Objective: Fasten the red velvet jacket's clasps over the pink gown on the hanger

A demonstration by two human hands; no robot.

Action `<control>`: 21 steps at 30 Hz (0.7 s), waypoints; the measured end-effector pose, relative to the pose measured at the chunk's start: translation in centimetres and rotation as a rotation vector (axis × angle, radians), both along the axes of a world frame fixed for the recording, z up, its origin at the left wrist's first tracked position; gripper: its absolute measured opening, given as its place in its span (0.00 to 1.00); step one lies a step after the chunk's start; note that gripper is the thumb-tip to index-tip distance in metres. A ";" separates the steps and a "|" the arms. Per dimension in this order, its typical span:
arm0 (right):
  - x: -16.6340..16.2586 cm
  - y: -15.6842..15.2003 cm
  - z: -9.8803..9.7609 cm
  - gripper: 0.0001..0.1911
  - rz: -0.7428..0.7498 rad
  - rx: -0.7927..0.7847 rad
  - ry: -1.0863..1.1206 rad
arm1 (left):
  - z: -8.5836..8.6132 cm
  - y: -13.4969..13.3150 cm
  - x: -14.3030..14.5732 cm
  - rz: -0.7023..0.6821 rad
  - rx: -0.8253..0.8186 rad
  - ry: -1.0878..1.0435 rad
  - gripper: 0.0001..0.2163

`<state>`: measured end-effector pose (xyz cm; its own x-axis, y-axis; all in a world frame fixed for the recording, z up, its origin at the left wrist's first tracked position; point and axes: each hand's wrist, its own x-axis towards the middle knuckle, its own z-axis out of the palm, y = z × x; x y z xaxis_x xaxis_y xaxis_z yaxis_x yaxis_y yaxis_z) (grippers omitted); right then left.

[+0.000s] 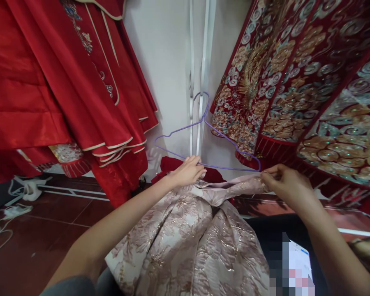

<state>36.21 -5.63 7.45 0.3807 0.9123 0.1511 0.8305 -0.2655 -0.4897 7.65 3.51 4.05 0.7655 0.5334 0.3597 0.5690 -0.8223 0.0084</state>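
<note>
A pale pink and gold brocade skirt [185, 242] with a floral pattern lies across my lap, its waist edge turned away from me. Above that edge is a thin purple clothes hanger [217, 166], hook upward. My left hand [189, 170] is closed around the hanger's bottom bar, close to the skirt's waist; whether it also pinches fabric is hidden. My right hand [283, 183] pinches the right end of the skirt's waistband [243, 186], beside the hanger's right corner. The waistband is stretched between the two hands.
Red satin garments [49, 74] hang at left, and heavily embroidered dark red garments [280, 94] hang at right. White rack poles [195, 61] stand between them. White cables [3, 230] lie on the tiled floor at left. A partly blurred phone [301, 259] lies at lower right.
</note>
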 end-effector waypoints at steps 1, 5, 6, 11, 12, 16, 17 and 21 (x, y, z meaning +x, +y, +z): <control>0.2 0.1 0.0 0.06 -0.019 -0.020 0.005 | 0.0 0.0 0.1 0.002 -0.001 -0.003 0.19; 0.7 0.7 -0.5 0.08 -0.058 0.068 0.060 | 0.0 0.2 0.5 0.006 -0.009 0.006 0.19; 0.7 0.8 -0.6 0.09 -0.058 0.110 0.066 | 0.0 0.2 0.6 0.008 -0.010 0.011 0.19; 0.6 0.7 -0.8 0.08 -0.055 0.105 -0.008 | -0.1 0.2 0.5 0.024 0.019 0.023 0.19; 0.6 0.5 -0.8 0.08 -0.061 0.072 -0.028 | -0.1 0.2 0.5 0.029 0.026 0.025 0.19; 1.0 0.0 -1.1 0.06 -0.051 0.036 -0.066 | -0.1 0.3 0.6 0.036 0.031 0.037 0.19; 1.1 0.0 -1.2 0.06 -0.046 0.056 -0.071 | -0.1 0.3 0.6 0.034 0.029 0.039 0.19; 1.2 1.0 -1.3 0.06 -0.034 0.136 -0.026 | -0.4 0.4 0.6 0.029 0.029 0.025 0.19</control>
<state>37.38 -4.64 6.13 0.4058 0.8693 0.2823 0.8349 -0.2269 -0.5015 8.28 3.89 3.69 0.7587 0.5454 0.3564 0.5925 -0.8050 -0.0294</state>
